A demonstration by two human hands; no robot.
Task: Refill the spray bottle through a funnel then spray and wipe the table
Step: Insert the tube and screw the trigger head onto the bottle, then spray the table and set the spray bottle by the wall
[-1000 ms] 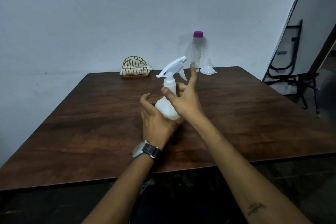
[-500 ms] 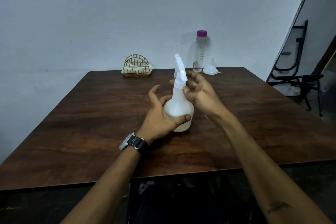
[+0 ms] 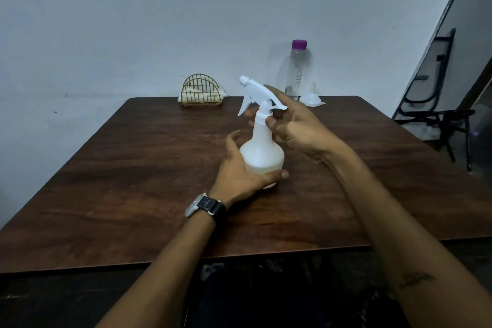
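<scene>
A white spray bottle (image 3: 262, 149) stands upright on the brown wooden table (image 3: 133, 181), a little liquid in its round base. My left hand (image 3: 239, 173) cups the base from the left, thumb across the front. My right hand (image 3: 290, 125) pinches the neck collar just under the white trigger head (image 3: 257, 93), whose nozzle points left. At the table's far edge stand a clear water bottle with a purple cap (image 3: 296, 72) and a small white funnel (image 3: 311, 98), spout up.
A gold wire holder with cloths or napkins (image 3: 201, 93) sits at the far edge by the wall. A dark folding chair (image 3: 436, 114) stands off the table's right side. The near table edge runs just in front of my forearms.
The trigger head has turned: its nozzle pointed away half a second ago and points left now. My right hand has shifted its grip around the neck. The bottle's base stayed in my left hand.
</scene>
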